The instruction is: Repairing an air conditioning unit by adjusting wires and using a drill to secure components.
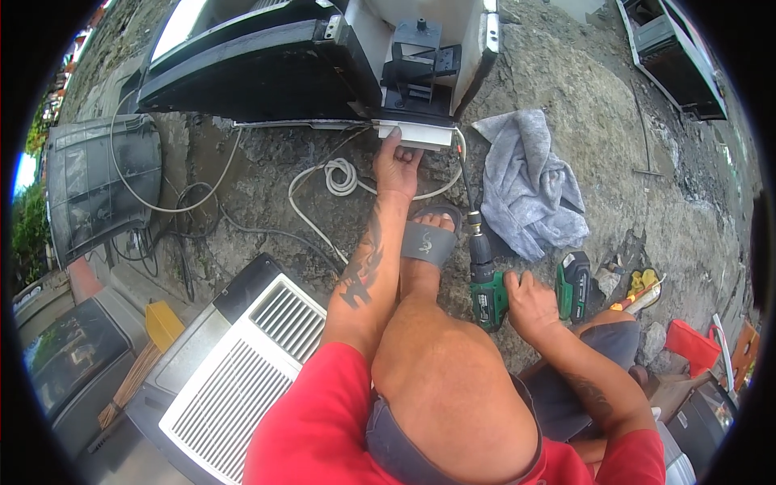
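- Left hand (396, 167) up at the black-edged housing (267, 77), fingers closed in on the white strip (416, 133) along its lower edge!
- Right hand (531, 305) wraps its fingers round the green cordless drill (488, 301), between motor and battery; the long bit (466, 178) runs up near the strip's right end, contact too small to tell.
- Grey towel (533, 190) lies just right of the bit.

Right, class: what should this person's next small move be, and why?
Probably check where the bit meets the housing: the right hand grips the drill, its bit points up beside the white strip's right end, the left hand is on that strip, and tip contact is unclear.
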`<state>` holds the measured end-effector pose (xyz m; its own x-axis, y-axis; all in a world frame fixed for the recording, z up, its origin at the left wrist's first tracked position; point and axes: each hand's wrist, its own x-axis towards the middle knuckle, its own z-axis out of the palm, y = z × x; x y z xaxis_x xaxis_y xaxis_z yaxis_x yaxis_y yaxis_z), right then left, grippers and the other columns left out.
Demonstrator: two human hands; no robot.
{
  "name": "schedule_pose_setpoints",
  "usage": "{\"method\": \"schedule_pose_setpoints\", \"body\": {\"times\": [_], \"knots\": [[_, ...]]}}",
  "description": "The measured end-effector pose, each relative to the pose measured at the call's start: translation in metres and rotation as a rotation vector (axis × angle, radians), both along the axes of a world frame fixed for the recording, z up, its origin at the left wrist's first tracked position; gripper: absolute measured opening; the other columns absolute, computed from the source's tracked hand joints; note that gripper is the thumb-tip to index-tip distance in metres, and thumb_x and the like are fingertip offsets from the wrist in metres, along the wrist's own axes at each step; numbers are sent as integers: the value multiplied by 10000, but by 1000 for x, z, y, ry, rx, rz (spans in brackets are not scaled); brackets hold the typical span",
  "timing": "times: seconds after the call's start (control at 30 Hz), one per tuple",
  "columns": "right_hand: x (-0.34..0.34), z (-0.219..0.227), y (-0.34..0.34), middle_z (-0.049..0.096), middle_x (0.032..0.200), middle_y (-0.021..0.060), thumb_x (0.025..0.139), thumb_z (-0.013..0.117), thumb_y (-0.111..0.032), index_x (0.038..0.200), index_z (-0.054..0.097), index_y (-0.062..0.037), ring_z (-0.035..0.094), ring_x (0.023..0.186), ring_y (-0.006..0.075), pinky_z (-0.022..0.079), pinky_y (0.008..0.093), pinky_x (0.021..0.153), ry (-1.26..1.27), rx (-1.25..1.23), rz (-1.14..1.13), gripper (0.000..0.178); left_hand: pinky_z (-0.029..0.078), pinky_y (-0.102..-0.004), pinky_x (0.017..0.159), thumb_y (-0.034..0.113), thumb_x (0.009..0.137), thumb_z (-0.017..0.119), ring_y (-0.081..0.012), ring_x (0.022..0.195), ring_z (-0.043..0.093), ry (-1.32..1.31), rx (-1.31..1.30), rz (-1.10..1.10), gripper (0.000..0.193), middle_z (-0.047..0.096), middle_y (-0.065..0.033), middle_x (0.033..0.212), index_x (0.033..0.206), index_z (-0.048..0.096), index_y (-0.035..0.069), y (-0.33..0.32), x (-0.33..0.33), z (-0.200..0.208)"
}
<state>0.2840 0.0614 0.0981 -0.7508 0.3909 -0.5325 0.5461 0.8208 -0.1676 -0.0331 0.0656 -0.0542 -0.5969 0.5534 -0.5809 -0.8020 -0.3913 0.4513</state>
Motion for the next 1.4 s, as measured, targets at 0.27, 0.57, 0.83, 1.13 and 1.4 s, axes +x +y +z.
{"method": "schedule_pose_setpoints", "body": {"times": [0.27,0.57,0.83,1.13,1.4], "knots": [[-9,-5,-4,557,875,161,770,603,-38,1058,468,-39,648,766,318,529,425,643,37,1,-29,318,478,-401,974,253,751,809,-114,648,427,16,1,-4,282,456,33,706,906,613,123,-1,1,-1],[-30,-8,-15,563,889,180,720,643,-25,1048,460,-33,657,774,349,544,440,647,50,-71,-115,375,443,-422,1030,262,742,819,-129,758,493,-3,10,-23,375,512,14,818,1009,605,110,1,-2,-4],[-61,-17,-37,594,985,243,656,721,-60,1105,437,-19,652,850,436,531,510,712,-37,-284,-360,534,452,-441,1042,273,727,835,-117,704,453,0,-35,-28,403,500,3,801,1012,605,106,4,-2,5],[-70,-19,-48,641,934,246,663,700,-61,1041,476,-17,668,819,432,538,511,697,62,-344,-373,441,459,-457,1026,273,775,820,-112,665,401,-8,-192,-171,318,395,12,733,967,618,119,-9,-8,25],[-76,-25,-56,645,939,242,675,693,-63,1029,494,-20,668,822,434,534,517,715,106,-340,-419,408,462,-475,1045,146,799,780,-123,667,426,-21,-121,-165,215,429,-11,771,940,631,79,-10,-26,24]]}}
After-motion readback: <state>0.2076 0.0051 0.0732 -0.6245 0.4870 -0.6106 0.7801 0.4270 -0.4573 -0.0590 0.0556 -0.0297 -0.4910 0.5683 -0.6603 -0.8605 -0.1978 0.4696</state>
